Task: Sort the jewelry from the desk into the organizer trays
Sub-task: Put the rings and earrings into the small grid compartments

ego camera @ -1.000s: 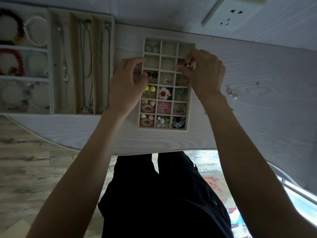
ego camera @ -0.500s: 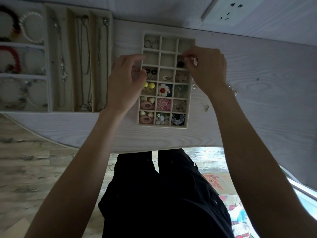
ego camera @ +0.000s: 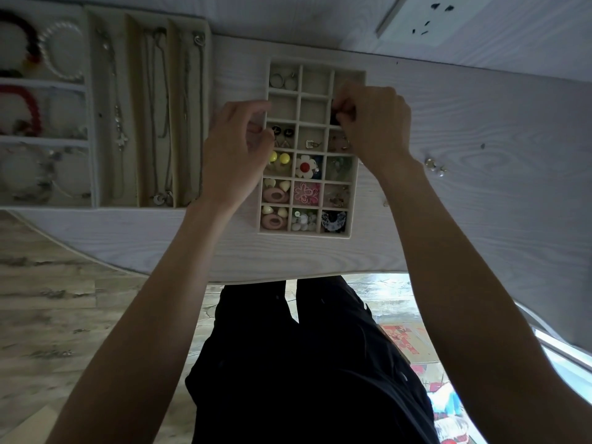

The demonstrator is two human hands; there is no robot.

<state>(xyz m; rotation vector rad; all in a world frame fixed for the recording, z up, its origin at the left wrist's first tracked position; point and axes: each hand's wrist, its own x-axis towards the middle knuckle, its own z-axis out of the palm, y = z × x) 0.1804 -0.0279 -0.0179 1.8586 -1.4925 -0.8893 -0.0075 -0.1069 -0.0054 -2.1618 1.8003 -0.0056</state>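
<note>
The beige grid tray lies mid-desk, its near cells filled with earrings and studs. My right hand reaches over the right column, second row from the far end, and its fingertips pinch a small dark earring in that cell. My left hand hovers at the tray's left rim with curled fingers and thumb tip close to the index finger. Whether it holds anything is hidden. A loose pair of pearl earrings lies on the desk to the right of the tray, and a tiny piece lies near my right forearm.
A necklace tray with long slots and a bracelet tray stand at the left. A wall socket sits beyond the desk's far edge. The desk's curved front edge runs just above my legs.
My right hand has dipped from above the tray's right edge into the second-row right cell, where a dark earring now lies. My left hand has barely shifted.
</note>
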